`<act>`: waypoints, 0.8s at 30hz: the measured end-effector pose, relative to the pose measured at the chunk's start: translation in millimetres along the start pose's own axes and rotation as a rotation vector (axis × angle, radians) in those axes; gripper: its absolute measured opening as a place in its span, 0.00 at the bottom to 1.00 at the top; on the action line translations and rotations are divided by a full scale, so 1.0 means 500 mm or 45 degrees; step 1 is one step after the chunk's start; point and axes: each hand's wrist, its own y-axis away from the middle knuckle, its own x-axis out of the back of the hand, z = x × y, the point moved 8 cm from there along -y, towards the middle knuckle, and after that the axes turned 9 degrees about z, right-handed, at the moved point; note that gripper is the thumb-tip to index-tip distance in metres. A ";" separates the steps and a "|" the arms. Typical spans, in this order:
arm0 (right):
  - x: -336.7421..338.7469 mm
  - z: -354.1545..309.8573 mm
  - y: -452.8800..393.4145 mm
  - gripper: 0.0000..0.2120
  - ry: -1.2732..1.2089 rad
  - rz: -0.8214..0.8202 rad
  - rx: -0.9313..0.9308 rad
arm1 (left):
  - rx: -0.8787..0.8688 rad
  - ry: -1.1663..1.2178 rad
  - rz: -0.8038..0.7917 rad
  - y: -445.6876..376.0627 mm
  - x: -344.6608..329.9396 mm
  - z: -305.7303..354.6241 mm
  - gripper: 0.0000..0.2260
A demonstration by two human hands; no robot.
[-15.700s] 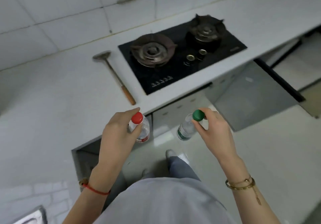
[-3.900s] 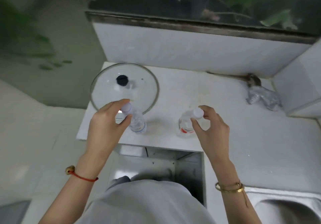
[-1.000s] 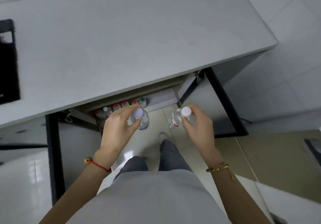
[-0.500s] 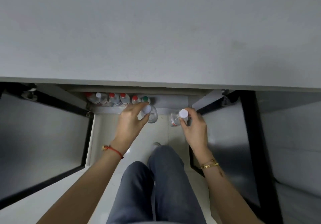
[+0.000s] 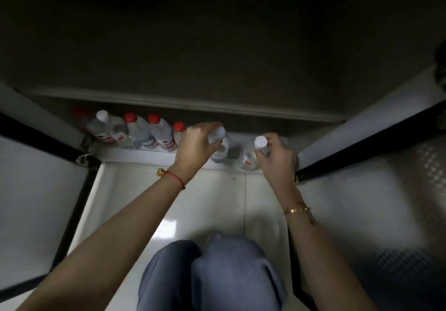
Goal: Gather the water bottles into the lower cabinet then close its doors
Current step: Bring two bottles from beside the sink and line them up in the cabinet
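Note:
I look down into the open lower cabinet (image 5: 135, 152) under the countertop. My left hand (image 5: 196, 145) grips a clear white-capped water bottle (image 5: 220, 150) at the cabinet's front edge. My right hand (image 5: 276, 157) holds a second white-capped bottle (image 5: 249, 157) beside it, near the right side. A row of several bottles (image 5: 144, 133), most with red caps and one with a white cap, stands inside on the left. The inner cabinet is dark and its back is hidden.
Both cabinet doors stand swung open, the left door (image 5: 36, 202) and the right door (image 5: 376, 202) flanking me. The countertop's underside (image 5: 217, 45) hangs dark overhead. My knees (image 5: 212, 274) are over the glossy tiled floor (image 5: 205, 202).
I have crouched lower and closer to the cabinet. Both hands have carried their bottles forward and down to the cabinet's front edge.

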 end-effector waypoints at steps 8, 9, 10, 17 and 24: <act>-0.126 0.062 -0.057 0.16 -0.015 -0.024 -0.046 | -0.024 -0.049 0.067 -0.034 -0.121 -0.077 0.16; -0.135 0.065 -0.061 0.16 -0.010 -0.031 -0.050 | -0.010 -0.049 0.065 -0.036 -0.130 -0.085 0.16; -0.143 0.065 -0.065 0.16 -0.004 -0.038 -0.053 | -0.002 -0.053 0.060 -0.037 -0.138 -0.091 0.16; -0.174 0.045 -0.080 0.16 0.034 -0.048 -0.041 | -0.049 -0.122 -0.010 -0.048 -0.166 -0.105 0.15; -0.160 0.046 -0.070 0.19 0.064 -0.028 -0.036 | -0.121 -0.237 -0.044 -0.063 -0.165 -0.097 0.14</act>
